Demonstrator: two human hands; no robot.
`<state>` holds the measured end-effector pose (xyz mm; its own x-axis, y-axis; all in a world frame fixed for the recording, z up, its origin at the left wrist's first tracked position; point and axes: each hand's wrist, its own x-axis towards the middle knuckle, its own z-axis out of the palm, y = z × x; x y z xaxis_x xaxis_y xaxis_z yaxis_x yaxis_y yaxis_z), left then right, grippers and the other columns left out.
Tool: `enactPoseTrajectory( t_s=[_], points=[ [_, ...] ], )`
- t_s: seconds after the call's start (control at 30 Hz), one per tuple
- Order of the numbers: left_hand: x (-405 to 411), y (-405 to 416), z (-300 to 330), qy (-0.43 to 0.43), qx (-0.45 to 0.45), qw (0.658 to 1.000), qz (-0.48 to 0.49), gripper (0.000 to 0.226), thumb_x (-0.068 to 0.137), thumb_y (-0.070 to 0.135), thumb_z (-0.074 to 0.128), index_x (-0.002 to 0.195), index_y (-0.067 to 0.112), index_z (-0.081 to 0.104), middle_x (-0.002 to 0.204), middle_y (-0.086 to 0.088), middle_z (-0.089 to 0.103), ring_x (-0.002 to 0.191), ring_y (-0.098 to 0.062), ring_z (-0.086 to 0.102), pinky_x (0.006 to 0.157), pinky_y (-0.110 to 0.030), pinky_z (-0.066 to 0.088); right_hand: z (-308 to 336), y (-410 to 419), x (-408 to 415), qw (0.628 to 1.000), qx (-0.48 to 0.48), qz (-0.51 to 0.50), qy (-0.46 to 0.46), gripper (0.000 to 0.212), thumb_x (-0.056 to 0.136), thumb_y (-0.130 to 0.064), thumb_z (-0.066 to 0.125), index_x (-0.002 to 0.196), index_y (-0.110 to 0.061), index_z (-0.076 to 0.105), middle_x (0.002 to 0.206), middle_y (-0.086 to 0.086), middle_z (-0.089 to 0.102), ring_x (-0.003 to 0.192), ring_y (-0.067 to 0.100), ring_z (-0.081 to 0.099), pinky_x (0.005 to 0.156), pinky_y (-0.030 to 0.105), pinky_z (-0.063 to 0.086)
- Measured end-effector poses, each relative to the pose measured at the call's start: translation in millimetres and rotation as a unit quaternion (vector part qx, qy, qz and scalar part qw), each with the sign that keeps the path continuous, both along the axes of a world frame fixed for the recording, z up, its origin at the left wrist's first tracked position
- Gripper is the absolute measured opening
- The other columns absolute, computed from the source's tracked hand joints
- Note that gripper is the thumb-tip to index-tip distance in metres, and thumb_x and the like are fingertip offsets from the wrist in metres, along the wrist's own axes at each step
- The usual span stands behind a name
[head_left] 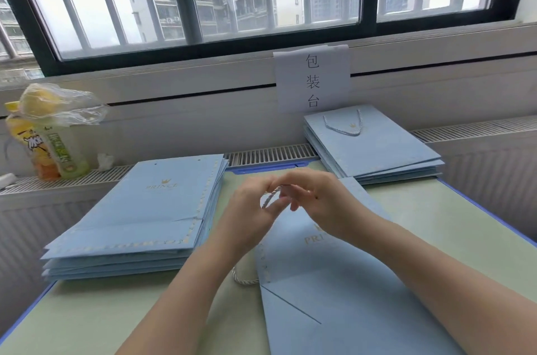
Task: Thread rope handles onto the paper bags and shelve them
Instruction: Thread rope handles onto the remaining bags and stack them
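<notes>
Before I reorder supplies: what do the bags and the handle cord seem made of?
The bags look like matte light-blue card paper: flat stacks, sharp fold creases, gold print. The handle cord looks like twisted pale-blue and white rope, perhaps with a slight sheen; the fibre can't be told.

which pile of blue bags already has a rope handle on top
The far right stack, below the paper sign: a rope loop lies on its top bag. The left stack shows only empty holes.

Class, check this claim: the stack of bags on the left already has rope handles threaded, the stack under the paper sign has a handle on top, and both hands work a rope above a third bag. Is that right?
Not quite. In the head view the left stack shows only empty holes along its top edge, with no rope. The rest stands: the stack under the paper sign carries a handle, and the left hand and right hand work a rope above a third bag.
</notes>
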<state>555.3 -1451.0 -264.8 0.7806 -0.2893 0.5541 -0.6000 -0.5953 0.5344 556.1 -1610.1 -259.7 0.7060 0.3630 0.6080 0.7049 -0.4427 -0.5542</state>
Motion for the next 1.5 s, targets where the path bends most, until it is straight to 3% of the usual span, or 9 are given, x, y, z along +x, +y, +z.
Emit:
enactPoseTrajectory(
  t_s=[0.2,0.43,0.53,0.63,0.83,0.93,1.07,1.23,1.5],
  points=[
    [-4,-1,7,0.073,-0.119,0.99,-0.015,0.023,0.096,0.014,0.052,0.077,0.014,0.065,0.045,0.007,0.055,0.045,-0.005,0.048,0.055,-0.016,0.038,14,-16,6,0.977,0.183,-0.092,0.058,0.022,0.099,-0.006,0.044,0.091,-0.013,0.063,0.065,-0.001,0.058,0.051,0.012,0.052,0.051,0.015,0.039],
    [-6,3,15,0.114,-0.228,0.966,-0.049,0.031,0.1,0.016,0.04,0.081,0.007,0.063,0.052,-0.002,0.053,0.046,-0.008,0.05,0.051,-0.015,0.042,13,-30,15,0.95,0.222,-0.185,0.117,0.023,0.098,-0.004,0.043,0.093,-0.011,0.065,0.066,0.003,0.061,0.051,0.01,0.053,0.059,0.03,0.045],
    [-4,2,11,0.12,-0.183,0.975,-0.037,0.013,0.096,0.018,0.051,0.1,0.015,0.063,0.08,0.001,0.065,0.07,-0.008,0.061,0.065,-0.022,0.051,15,-23,8,0.968,0.173,-0.127,0.128,0.023,0.097,-0.003,0.044,0.094,-0.011,0.065,0.071,0.004,0.065,0.056,0.011,0.057,0.061,0.023,0.048],
    [-1,1,7,0.141,-0.129,0.981,-0.036,0.025,0.091,0.018,0.061,0.115,0.025,0.058,0.104,0.006,0.066,0.092,-0.008,0.063,0.077,-0.023,0.051,17,-12,-2,0.968,0.17,-0.023,0.183,0.021,0.099,-0.004,0.043,0.097,-0.009,0.063,0.08,0.007,0.068,0.065,0.012,0.063,0.067,0.025,0.051],
    [-5,-3,8,0.178,-0.106,0.975,-0.078,0.014,0.094,0.005,0.054,0.085,0.011,0.064,0.074,0.001,0.069,0.07,-0.003,0.065,0.064,-0.009,0.042,21,-10,-7,0.955,0.213,0.032,0.204,0.021,0.1,-0.005,0.042,0.1,-0.007,0.063,0.085,0.007,0.069,0.072,0.015,0.066,0.067,0.025,0.053],
    [-2,-6,4,0.177,-0.128,0.974,-0.063,0.009,0.091,0.015,0.061,0.097,0.019,0.057,0.088,0.002,0.07,0.082,-0.006,0.066,0.072,-0.017,0.045,22,-13,-8,0.945,0.224,0.053,0.232,0.022,0.099,-0.003,0.041,0.099,-0.006,0.063,0.085,0.007,0.069,0.075,0.017,0.067,0.071,0.028,0.054],
    [2,-3,2,0.163,-0.138,0.974,-0.078,0.035,0.088,0.02,0.065,0.116,0.034,0.051,0.093,0.0,0.067,0.082,-0.012,0.065,0.071,-0.021,0.047,19,-9,-11,0.952,0.172,0.067,0.243,0.019,0.099,-0.006,0.044,0.1,-0.003,0.062,0.085,0.003,0.07,0.08,0.016,0.067,0.071,0.027,0.053],
    [-2,-4,3,0.157,-0.124,0.978,-0.065,0.021,0.094,0.01,0.055,0.078,0.02,0.065,0.073,0.006,0.067,0.068,-0.005,0.062,0.064,-0.015,0.045,22,-10,-8,0.953,0.221,0.015,0.206,0.02,0.1,-0.01,0.043,0.098,-0.006,0.062,0.076,0.004,0.067,0.065,0.011,0.064,0.061,0.019,0.049],
    [-7,-3,11,0.173,-0.189,0.965,-0.065,0.028,0.102,0.011,0.037,0.087,0.01,0.061,0.05,0.001,0.044,0.041,-0.012,0.039,0.045,-0.019,0.034,22,-21,3,0.948,0.273,-0.108,0.121,0.025,0.097,0.001,0.041,0.09,-0.012,0.062,0.07,0.003,0.065,0.058,0.004,0.057,0.058,0.012,0.045]
  ],
)
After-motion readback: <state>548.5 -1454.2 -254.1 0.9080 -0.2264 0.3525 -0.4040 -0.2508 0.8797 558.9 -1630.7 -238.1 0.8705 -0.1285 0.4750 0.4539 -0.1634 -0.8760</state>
